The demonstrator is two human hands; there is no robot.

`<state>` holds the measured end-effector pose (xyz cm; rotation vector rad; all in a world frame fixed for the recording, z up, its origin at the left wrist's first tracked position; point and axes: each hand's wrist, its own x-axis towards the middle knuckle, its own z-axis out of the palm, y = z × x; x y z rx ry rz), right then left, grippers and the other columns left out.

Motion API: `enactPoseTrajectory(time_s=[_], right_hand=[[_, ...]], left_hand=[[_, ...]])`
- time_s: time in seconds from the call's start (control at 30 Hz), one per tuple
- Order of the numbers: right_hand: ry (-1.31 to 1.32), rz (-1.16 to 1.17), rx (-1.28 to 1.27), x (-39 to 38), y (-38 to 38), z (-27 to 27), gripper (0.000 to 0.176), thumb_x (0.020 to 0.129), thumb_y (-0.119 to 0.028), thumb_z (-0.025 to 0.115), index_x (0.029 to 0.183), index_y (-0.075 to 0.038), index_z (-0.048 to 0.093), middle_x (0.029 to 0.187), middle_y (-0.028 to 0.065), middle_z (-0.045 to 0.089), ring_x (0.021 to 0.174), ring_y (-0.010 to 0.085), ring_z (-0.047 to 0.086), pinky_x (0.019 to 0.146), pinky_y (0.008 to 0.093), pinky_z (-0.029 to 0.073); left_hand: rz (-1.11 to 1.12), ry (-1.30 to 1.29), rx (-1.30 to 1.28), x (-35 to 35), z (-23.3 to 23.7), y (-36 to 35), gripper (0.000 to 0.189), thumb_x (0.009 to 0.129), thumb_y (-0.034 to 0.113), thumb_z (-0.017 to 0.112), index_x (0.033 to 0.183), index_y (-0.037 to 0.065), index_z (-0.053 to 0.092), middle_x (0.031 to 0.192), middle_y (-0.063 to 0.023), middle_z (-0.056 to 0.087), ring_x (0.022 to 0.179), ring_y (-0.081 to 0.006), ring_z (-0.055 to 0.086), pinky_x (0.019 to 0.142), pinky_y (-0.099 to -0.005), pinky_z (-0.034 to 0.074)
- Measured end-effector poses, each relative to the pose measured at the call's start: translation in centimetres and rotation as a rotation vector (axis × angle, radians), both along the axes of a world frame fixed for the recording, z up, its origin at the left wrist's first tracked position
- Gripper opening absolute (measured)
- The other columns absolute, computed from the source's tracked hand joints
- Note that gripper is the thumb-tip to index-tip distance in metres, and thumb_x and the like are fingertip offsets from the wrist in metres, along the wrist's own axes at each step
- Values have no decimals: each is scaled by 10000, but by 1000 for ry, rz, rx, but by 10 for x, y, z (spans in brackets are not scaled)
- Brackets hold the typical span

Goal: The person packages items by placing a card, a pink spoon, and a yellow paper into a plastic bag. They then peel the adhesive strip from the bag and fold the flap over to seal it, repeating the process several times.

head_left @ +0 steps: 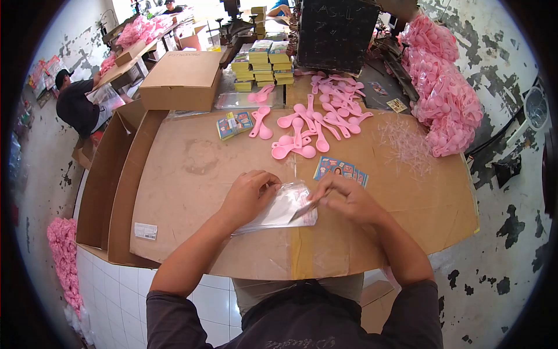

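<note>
A stack of clear plastic bags (270, 215) lies flat on the cardboard-covered table in front of me. My left hand (251, 196) is closed in a pinch at the upper left edge of the bags. Over their right end, my right hand (347, 199) grips a thin card (303, 210), tilted and seen nearly edge-on. Just beyond that hand lies a fanned group of blue printed cards (342, 168). Farther off are a stack of printed cards (234, 125) and a loose heap of pink plastic spoons (317, 125).
A brown carton (181, 80) stands at the back left, above an open cardboard box (113, 186). Piled card stacks (264, 64) and a black box (336, 36) fill the back. Bagged pink spoons (439, 87) hang over the right edge, near clear plastic strips (407, 142). A co-worker (81, 104) sits left.
</note>
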<state>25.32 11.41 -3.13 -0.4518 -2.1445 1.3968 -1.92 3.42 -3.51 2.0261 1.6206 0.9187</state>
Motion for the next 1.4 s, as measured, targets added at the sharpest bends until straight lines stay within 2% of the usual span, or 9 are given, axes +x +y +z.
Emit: enactPoseTrajectory(time_s=[0.07, 0.27, 0.37, 0.47, 0.83, 0.93, 1.13, 1.33, 1.4], right_hand=[[-65, 59, 92, -7, -9, -6, 135, 915, -33, 643, 1049, -21, 633, 1051, 97, 699, 979, 223, 661, 848, 353, 528], [-167, 37, 268, -7, -12, -6, 172, 877, -15, 646, 1048, -22, 626, 1081, 134, 709, 1007, 284, 668, 845, 371, 538], [-153, 27, 240, -7, -10, -10, 165, 892, -24, 651, 1056, -18, 629, 1088, 122, 715, 975, 257, 678, 841, 366, 540], [-119, 13, 126, -8, -6, -19, 180, 913, -29, 656, 1092, -12, 637, 1072, 101, 715, 943, 213, 683, 830, 343, 543], [299, -379, -337, -9, -6, 12, 266, 986, 14, 629, 1250, 6, 603, 1105, 65, 685, 968, 88, 654, 820, 253, 541], [376, -424, -234, -12, -9, 17, 308, 974, 2, 654, 1276, -5, 600, 1106, 70, 687, 927, 71, 640, 751, 244, 527], [-68, -246, 542, -3, -4, 33, 362, 947, -58, 721, 1290, -37, 608, 906, 37, 707, 736, 49, 594, 601, 243, 463], [199, -446, 59, -21, -25, 27, 267, 901, -93, 784, 1154, -43, 717, 800, 23, 673, 660, 80, 573, 591, 251, 461], [83, -387, 177, -17, -25, 23, 226, 906, -120, 786, 1112, -41, 736, 819, 40, 676, 686, 96, 594, 607, 253, 471]], left_hand=[[15, -3, 1, 0, 4, -1, 94, 932, 90, 681, 974, 7, 692, 979, -125, 699, 902, -248, 671, 844, -360, 528], [25, -581, -62, -7, -8, 2, 51, 949, 62, 600, 916, 23, 603, 1008, -114, 721, 1023, -199, 667, 932, -365, 520], [-75, -779, -55, -17, -13, 8, 26, 960, 45, 585, 952, 21, 583, 1042, -145, 737, 956, -183, 692, 812, -353, 559], [-116, -1127, -299, -17, 8, 1, 65, 990, 59, 588, 1038, 34, 553, 983, -140, 742, 884, -187, 714, 802, -343, 582], [-162, -944, -278, 6, 21, -10, 414, 997, 63, 672, 1350, 30, 459, 1023, -177, 767, 886, -197, 751, 740, -307, 593], [-151, -938, -287, 11, 15, -12, 473, 1000, 61, 670, 1409, 20, 437, 1035, -171, 769, 915, -196, 754, 746, -296, 587], [-121, -679, -255, 21, 16, -19, 535, 1002, 61, 669, 1483, 39, 434, 1035, -129, 772, 924, -145, 731, 777, -276, 570], [-200, -510, -357, 22, 24, -24, 550, 1003, 60, 667, 1500, 51, 431, 1076, -115, 759, 988, -111, 691, 808, -279, 558], [-221, -606, -353, 23, 19, -23, 567, 1002, 53, 667, 1512, 48, 417, 1075, -116, 755, 982, -109, 688, 814, -279, 557]])
